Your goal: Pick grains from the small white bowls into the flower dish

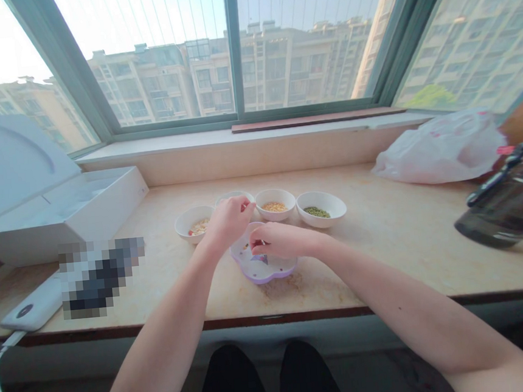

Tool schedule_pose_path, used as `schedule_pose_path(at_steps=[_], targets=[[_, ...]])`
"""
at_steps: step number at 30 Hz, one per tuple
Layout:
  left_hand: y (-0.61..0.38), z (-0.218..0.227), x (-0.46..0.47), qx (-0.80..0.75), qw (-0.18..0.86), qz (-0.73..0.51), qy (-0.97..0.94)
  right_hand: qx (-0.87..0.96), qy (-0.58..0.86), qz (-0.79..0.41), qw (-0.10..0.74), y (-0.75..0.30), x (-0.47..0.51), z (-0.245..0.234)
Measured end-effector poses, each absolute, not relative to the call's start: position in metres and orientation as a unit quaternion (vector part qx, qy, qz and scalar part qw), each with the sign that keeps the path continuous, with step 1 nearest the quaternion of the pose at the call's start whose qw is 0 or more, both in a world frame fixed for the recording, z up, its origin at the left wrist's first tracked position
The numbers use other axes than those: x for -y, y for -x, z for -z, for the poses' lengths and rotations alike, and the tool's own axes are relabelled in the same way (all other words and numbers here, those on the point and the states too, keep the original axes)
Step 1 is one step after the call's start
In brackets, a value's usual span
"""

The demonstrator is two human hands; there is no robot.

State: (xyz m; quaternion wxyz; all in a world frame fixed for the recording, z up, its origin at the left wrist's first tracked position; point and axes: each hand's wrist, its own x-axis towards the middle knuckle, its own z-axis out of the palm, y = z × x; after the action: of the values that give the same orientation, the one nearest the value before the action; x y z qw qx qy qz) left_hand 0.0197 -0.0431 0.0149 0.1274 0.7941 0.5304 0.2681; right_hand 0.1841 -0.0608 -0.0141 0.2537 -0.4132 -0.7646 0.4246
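Observation:
My left hand (231, 219), its fingers pinched, hangs in front of a white bowl (234, 195) whose contents it hides. My right hand (278, 239) is over a purple-rimmed, scalloped plate (266, 273), thumb and fingertips together. What either pinch holds, if anything, is too small to make out. On the plate lie a few small dark and orange bits around a purple printed figure. Behind it stand a white bowl of pale pieces with some red (185, 226), a bowl of yellow grains (274, 193) and a bowl of green beans (334, 208).
At the left are an open white box (102, 207), a white power bank (35, 301) with a cable, and a pixelated dark object (97, 283). A plastic bag (440, 147) and a dark clear jug (509, 205) stand at the right. The counter's front edge (272, 318) runs below my forearms.

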Motion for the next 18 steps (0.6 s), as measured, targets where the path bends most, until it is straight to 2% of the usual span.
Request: schedule_pose_path(at_steps=[3,10,18], targets=[[-0.018,-0.016,0.043,-0.531,0.119,-0.227,-0.808,0.802,0.369,-0.413,0.223,-0.200,0.056,0.003],[-0.006,-0.017,0.052,-0.535,0.066,-0.059,-0.840,0.707,0.310,-0.546,0.324,-0.246,0.042,-0.007],[-0.005,-0.007,0.053,-0.549,0.035,0.028,-0.835,0.689,0.326,-0.554,0.335,-0.246,0.040,-0.003]])
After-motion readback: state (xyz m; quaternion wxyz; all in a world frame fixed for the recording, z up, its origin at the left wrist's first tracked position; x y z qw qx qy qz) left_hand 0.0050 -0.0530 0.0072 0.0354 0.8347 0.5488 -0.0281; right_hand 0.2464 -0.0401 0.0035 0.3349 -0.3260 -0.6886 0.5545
